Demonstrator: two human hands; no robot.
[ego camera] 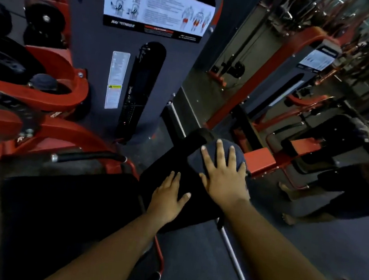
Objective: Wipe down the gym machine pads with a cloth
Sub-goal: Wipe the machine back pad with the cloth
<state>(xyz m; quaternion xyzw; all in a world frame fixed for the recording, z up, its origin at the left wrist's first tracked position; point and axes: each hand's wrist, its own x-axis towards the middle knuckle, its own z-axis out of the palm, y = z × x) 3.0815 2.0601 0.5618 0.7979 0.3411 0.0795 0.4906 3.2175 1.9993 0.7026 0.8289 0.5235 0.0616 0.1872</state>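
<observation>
Wiping the black cylindrical roller pad (pixel 176 159) mid-pass, right hand (pixel 222 179) pressing the dark blue cloth (pixel 215 148) flat, fingers (pixel 219 151) spread, left hand (pixel 167 198) bracing open-palmed; probably needs sliding toward the uncleaned end next.

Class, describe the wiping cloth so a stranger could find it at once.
Find the tall grey machine tower with the white exercise chart. Below and right of it a black pad slopes toward the camera. The cloth is the dark blue-grey bundle under the flat right hand, paler than the pad.
</observation>
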